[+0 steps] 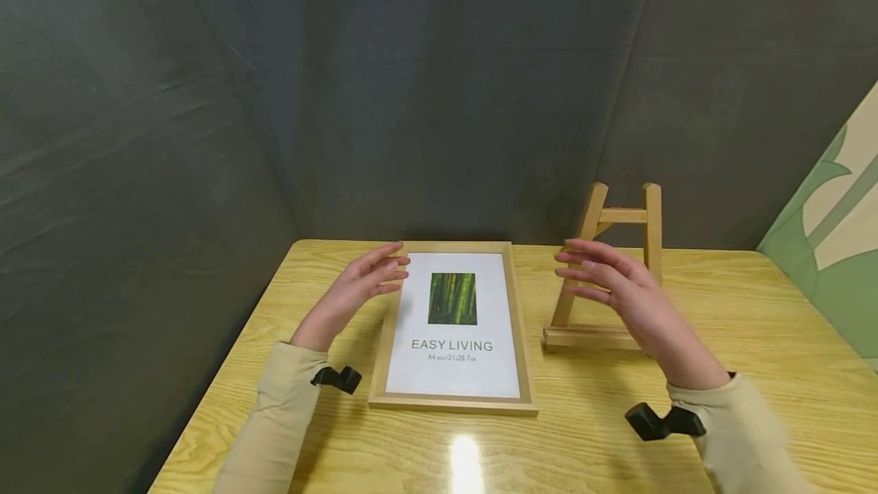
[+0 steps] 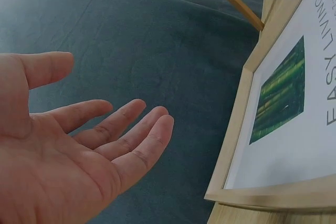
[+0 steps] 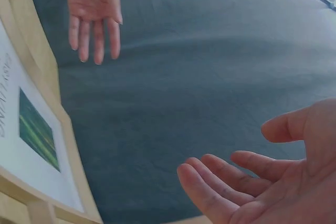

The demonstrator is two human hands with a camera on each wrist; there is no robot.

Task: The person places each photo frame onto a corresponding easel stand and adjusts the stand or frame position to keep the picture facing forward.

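Note:
A light wooden picture frame (image 1: 449,405) lies flat on the table, its white insert printed with a green bamboo picture (image 1: 453,299) and "EASY LIVING". Over its left edge in the head view hovers my left hand (image 1: 351,292), fingers relaxed and holding nothing. My right hand (image 1: 620,292) is held in the air in front of a small wooden easel (image 1: 653,227), overlapping part of it in this view; its fingers are loosely bent with nothing in them. Both palms face inward, as the left hand (image 2: 79,156) and right hand (image 3: 262,177) show in the wrist views.
The yellow wood-grain table (image 1: 761,326) ends at a dark grey cloth (image 1: 439,97) hanging behind and on the left. At the right stands a panel with a green leaf pattern (image 1: 844,250). Black camera mounts sit on both wrists.

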